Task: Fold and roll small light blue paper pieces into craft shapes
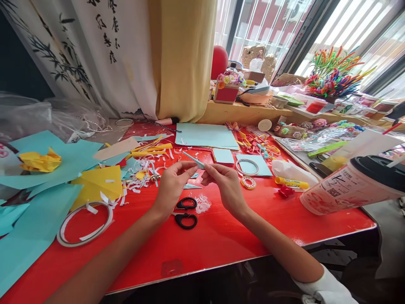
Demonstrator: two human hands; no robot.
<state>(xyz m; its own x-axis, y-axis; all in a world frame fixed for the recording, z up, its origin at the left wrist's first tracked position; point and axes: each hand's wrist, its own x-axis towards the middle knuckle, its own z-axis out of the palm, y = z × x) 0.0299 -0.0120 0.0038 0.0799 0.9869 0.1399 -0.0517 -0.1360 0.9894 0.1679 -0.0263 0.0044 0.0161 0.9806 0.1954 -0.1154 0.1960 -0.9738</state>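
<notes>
Between my two hands, above the middle of the red table [218,242], is a thin rolled strip of light blue paper [193,158], its pointed end slanting up to the left. My left hand [172,183] pinches it from the left, fingers curled. On its lower right end, the thumb and fingers of my right hand [224,183] are closed. Below my hands lie black-handled scissors [186,213], blades hidden behind my left wrist. A crumpled clear plastic scrap [202,203] sits beside them. Another small blue paper piece [191,186] rests on the table between my wrists.
Blue sheets [205,136], square blue papers [223,156] and a tape roll [247,167] lie beyond my hands. At right are a yellow glue stick [291,182] and a large drink cup [348,185]. Paper shreds [142,171], yellow paper [101,185] and a bigger tape roll [63,238] cover the left.
</notes>
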